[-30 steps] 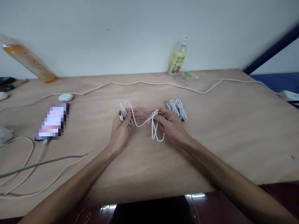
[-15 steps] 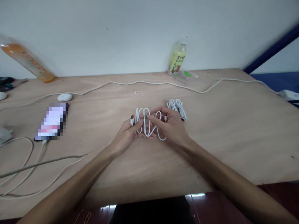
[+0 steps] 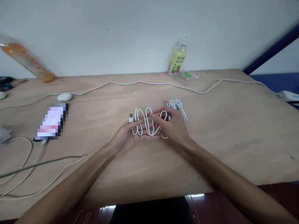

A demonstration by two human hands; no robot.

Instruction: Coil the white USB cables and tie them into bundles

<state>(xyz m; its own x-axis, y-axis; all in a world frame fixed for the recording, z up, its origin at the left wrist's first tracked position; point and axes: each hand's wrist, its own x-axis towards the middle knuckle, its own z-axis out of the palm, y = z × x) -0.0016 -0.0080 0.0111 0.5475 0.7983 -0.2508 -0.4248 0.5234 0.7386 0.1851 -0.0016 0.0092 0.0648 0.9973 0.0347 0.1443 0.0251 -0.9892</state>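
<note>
Over the desk (image 3: 224,143), both forearms (image 3: 81,175) slant inward; the left grip (image 3: 126,133), palm up, fingers outstretched, cradles the looped white cable (image 3: 151,135) beneath its thumb, while the right grip (image 3: 175,124) pinches it between thumb and forefinger.

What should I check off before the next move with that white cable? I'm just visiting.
1. Left fingers have hold of the white cable: ok, its loops lie across them under the thumb.
2. Right fingers are at the loops: ok, thumb and forefinger meet there.
3. Loops gathered closely together: not ok, they're spread out with gaps.
4. USB plug free of the loops: ok, it sticks up beside them.
5. Cable's other end secure: cannot tell, the right hand mostly hides it.
6. Bundled cables untouched: cannot tell, the right hand overlaps them in view.
</note>
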